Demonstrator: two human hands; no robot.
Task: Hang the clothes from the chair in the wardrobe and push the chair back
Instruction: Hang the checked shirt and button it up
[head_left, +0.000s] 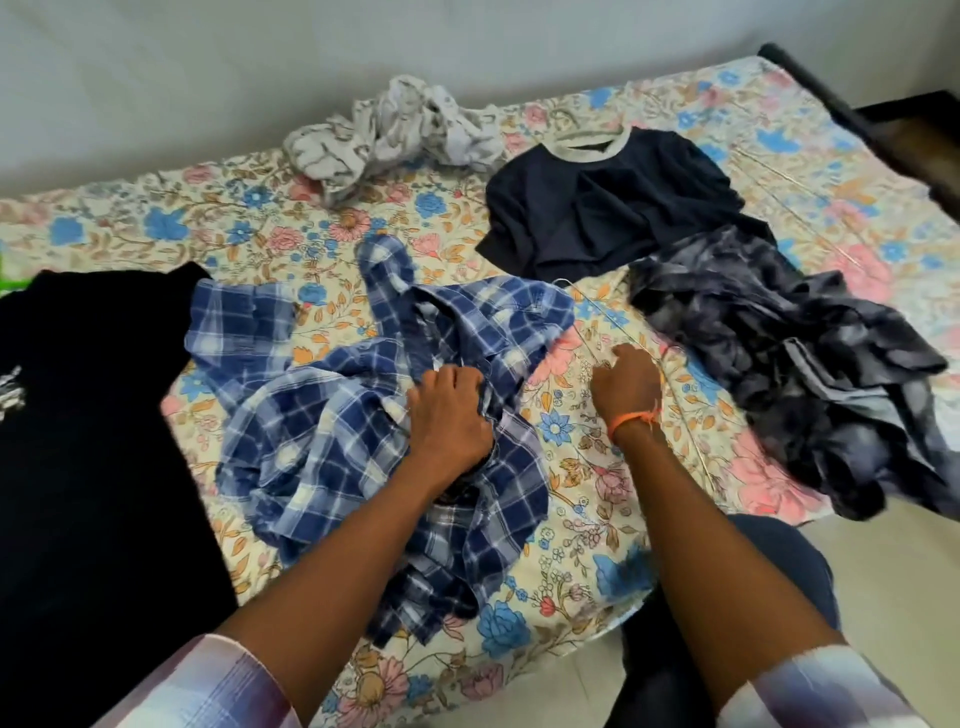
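Plaid shirt (363, 405) bunched under my left hand (449, 415), fingers clutching cloth.
Right hand (626, 384) beside it, fingers curled on a wire hanger (597, 332).

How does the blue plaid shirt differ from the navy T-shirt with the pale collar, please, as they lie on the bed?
The blue plaid shirt is checked in blue and white; the navy T-shirt is plain dark with a pale collar band. The plaid shirt lies crumpled near the person, the T-shirt flatter and farther back. The left hand grips the plaid shirt; no hand touches the T-shirt. Both lie on the floral bedsheet.
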